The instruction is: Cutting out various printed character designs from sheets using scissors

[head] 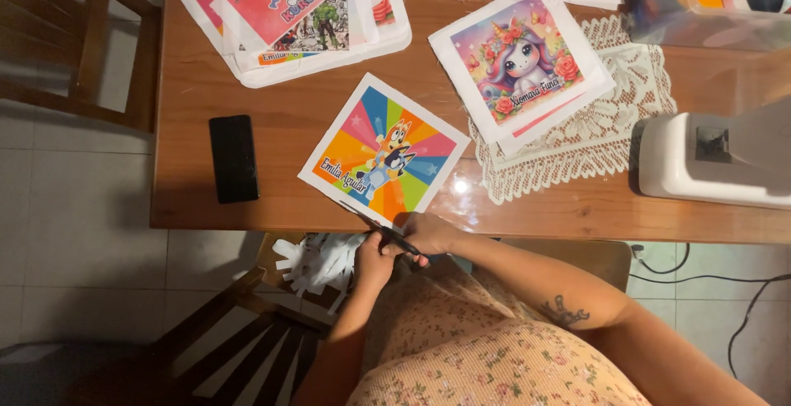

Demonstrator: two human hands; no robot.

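A square print (387, 147) with rainbow rays, two cartoon dogs and a white border lies on the wooden table (272, 126), its near corner over the front edge. My right hand (428, 233) grips black-handled scissors (394, 240) whose blades point left along that corner's white border. My left hand (372, 262) is closed just below the table edge, beside the scissors, pinching the white margin at the print's near corner.
A heap of cut white strips (317, 262) rests on a wooden chair below the table edge. A black phone (234, 157) lies left of the print. A unicorn print (519, 64) on a lace doily, a stack of prints (292, 11) and a white sewing machine (709, 159) occupy the table.
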